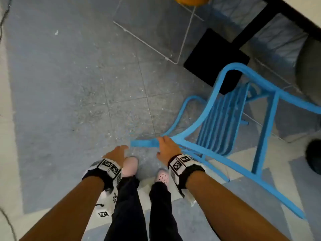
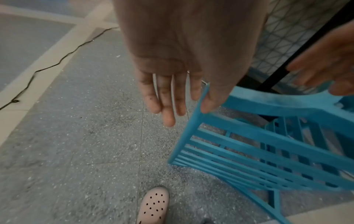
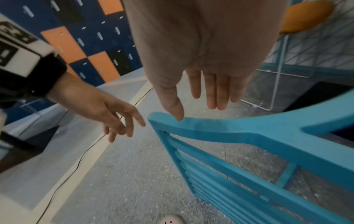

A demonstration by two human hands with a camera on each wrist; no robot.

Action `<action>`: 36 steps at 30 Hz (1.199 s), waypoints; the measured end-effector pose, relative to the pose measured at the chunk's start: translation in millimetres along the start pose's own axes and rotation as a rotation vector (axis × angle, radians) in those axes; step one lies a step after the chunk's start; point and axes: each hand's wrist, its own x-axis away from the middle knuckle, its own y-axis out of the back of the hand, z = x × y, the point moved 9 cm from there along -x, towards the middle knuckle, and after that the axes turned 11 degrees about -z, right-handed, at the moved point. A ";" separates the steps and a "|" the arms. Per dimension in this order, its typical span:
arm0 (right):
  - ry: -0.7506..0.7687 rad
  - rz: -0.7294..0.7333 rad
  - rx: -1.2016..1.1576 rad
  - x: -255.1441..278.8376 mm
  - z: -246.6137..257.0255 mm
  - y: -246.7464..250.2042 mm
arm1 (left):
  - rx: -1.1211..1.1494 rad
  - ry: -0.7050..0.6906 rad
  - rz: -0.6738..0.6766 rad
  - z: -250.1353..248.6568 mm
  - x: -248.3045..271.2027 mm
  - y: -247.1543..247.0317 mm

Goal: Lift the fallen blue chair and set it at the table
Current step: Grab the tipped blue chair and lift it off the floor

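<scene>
Right hand (image 1: 167,148) over top rail of blue chair (image 1: 225,119), fingers straight and spread, nothing gripped; thumb tip at rail's end in right wrist view, contact uncertain. Left hand (image 1: 118,153) just beside rail end, apart from it, fingers relaxed, empty. Chair tilted on speckled grey floor (image 1: 78,84), backrest toward person, near black table leg (image 1: 215,58). Pink perforated shoes (image 1: 131,165) below hands.
</scene>
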 end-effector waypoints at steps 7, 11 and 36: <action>0.001 0.256 0.149 -69.9 35.3 -62.3 | -0.006 -0.107 0.169 -13.7 -37.3 -0.5; -0.038 0.304 0.194 -82.6 45.7 -72.5 | 0.016 -0.157 0.148 -9.8 -29.9 3.4; -0.019 -0.119 -0.259 97.1 80.1 250.8 | 0.385 -0.464 -0.371 -128.6 95.4 197.6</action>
